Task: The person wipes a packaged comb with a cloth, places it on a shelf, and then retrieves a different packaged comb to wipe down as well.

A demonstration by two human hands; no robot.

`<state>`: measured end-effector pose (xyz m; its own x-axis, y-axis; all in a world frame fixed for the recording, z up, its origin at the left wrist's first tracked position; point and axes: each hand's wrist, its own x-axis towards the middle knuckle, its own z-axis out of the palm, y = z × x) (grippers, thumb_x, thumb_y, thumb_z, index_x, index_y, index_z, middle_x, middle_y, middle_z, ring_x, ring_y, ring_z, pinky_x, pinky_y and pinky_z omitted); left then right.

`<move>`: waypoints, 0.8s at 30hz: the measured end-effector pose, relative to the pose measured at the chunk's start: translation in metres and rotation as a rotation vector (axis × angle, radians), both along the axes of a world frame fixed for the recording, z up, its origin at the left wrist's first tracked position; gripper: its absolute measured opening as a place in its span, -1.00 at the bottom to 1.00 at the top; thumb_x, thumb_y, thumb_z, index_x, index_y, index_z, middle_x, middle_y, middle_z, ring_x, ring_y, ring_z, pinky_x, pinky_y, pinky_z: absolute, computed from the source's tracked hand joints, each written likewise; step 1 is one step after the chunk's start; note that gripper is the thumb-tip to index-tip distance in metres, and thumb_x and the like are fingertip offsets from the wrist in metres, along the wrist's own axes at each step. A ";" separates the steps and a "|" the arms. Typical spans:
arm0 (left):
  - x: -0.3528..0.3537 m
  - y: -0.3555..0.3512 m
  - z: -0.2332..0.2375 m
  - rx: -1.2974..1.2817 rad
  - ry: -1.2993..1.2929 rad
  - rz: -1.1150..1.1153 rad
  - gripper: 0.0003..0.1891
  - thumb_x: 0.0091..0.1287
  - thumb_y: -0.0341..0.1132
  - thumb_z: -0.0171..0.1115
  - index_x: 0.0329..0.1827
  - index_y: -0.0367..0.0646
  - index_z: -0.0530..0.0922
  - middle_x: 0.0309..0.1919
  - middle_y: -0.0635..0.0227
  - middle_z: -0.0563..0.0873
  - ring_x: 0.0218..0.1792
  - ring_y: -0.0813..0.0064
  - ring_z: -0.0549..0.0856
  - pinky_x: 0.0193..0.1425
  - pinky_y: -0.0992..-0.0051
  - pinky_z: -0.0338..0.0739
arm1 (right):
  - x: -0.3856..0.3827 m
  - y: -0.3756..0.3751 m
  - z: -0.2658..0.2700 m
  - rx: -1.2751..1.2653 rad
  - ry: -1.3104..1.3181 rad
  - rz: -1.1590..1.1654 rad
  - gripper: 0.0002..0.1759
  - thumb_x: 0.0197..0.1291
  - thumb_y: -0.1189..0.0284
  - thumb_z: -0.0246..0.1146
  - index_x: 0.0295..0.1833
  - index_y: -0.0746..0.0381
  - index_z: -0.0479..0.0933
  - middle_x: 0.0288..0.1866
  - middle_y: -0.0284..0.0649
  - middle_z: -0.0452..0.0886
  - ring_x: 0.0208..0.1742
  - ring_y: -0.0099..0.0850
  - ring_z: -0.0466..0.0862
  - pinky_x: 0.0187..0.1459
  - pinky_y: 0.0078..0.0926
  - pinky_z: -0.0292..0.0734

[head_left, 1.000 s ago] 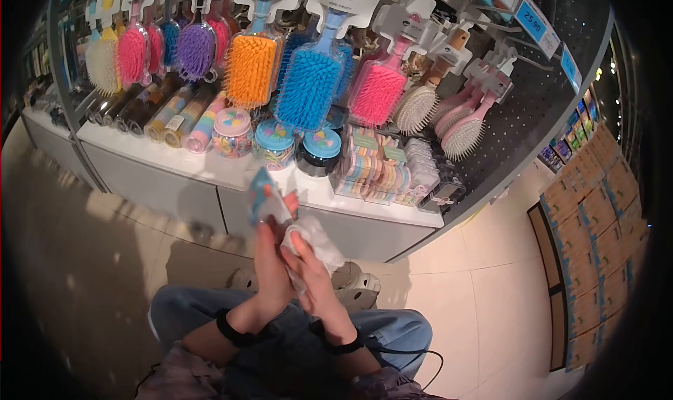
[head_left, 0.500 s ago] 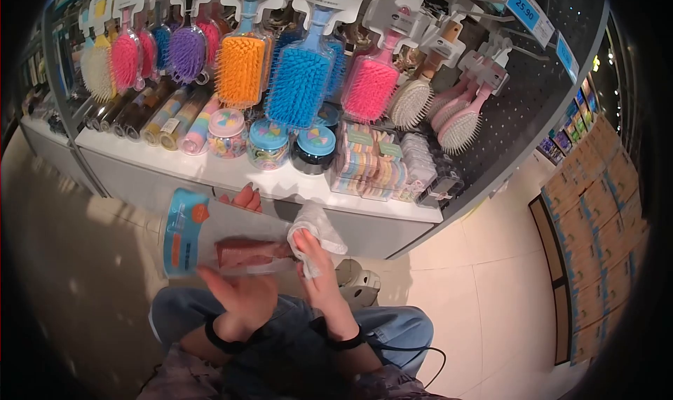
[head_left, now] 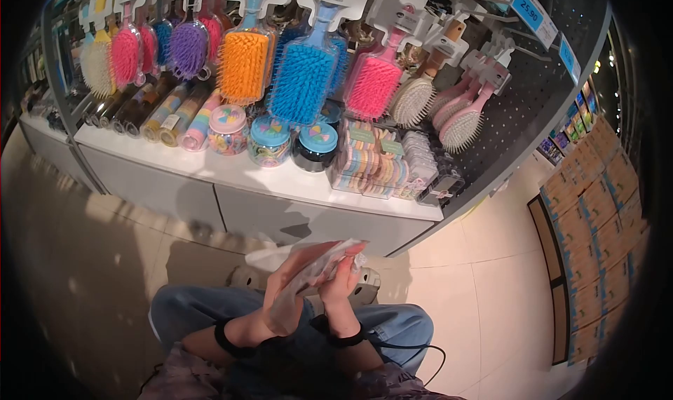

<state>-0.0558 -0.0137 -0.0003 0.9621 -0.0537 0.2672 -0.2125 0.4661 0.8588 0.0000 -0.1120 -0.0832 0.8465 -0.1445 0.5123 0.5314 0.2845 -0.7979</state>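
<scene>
In front of my knees a clear plastic pack point(head_left: 303, 277) is tilted nearly edge-on, so its printed face does not show. My left hand point(head_left: 279, 284) grips it, some of its fingers seen through or behind the film. My right hand point(head_left: 341, 279) is closed at the pack's right side, touching it. A bit of white cloth point(head_left: 360, 261) shows at the right fingers; most of it is hidden. Blur hides the pack's left end.
A white shelf point(head_left: 280, 175) ahead carries lidded jars point(head_left: 270, 140), boxed hair ties point(head_left: 368, 161) and rolled tubes. Hairbrushes point(head_left: 303, 77) hang above it. Stacked cartons point(head_left: 596, 239) stand at right. A dark cable point(head_left: 438, 354) loops beside my right knee.
The pack has turned from face-up to nearly edge-on and shifted right. My left hand has moved right and up with it. The white cloth, plainly seen before, is now mostly hidden.
</scene>
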 end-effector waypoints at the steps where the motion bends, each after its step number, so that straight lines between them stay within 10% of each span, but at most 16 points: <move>1: 0.001 0.000 -0.003 0.000 0.001 0.002 -0.36 0.21 0.04 0.00 0.18 -0.33 0.27 0.06 0.19 0.44 0.10 0.40 0.43 0.16 0.48 0.27 | -0.001 0.000 0.003 0.047 -0.004 0.035 -0.55 0.29 0.23 -0.14 -0.10 0.46 0.38 -0.23 -0.12 0.54 -0.19 -0.35 0.54 -0.09 -0.43 0.39; 9: 0.020 -0.010 -0.007 0.105 -0.063 -0.081 -0.44 0.22 -0.11 -0.06 0.20 -0.32 0.26 0.14 0.12 0.39 0.16 0.30 0.38 0.21 0.37 0.22 | -0.005 -0.004 -0.037 -0.011 0.033 -0.076 -0.48 0.28 0.18 -0.15 0.06 0.48 0.27 -0.03 -0.05 0.48 -0.10 -0.30 0.51 -0.03 -0.38 0.37; 14: 0.040 -0.033 -0.050 0.305 -0.488 0.086 -0.34 0.15 -0.28 -0.01 0.30 -0.36 0.04 0.32 0.03 0.07 0.37 0.11 -0.04 0.38 0.24 -0.22 | -0.002 -0.008 -0.021 -0.145 -0.087 -0.072 -0.42 0.27 0.17 -0.14 0.20 0.44 0.13 0.16 -0.02 0.26 0.13 -0.20 0.30 0.14 -0.29 0.17; 24: 0.041 -0.037 -0.039 0.064 -0.316 0.078 -0.25 0.18 -0.09 0.05 0.33 -0.35 -0.02 0.32 0.10 0.08 0.36 0.27 0.00 0.36 0.35 -0.15 | -0.004 0.001 0.022 -0.392 -0.277 -0.067 -0.33 0.26 0.15 -0.21 0.34 0.39 -0.07 0.38 0.10 -0.09 0.40 -0.01 -0.07 0.32 -0.18 -0.19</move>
<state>-0.0151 -0.0508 -0.0396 0.8343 -0.0097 0.5513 -0.5055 0.3857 0.7718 -0.0035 -0.1112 -0.0613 0.6657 0.0550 0.7442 0.7462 -0.0512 -0.6637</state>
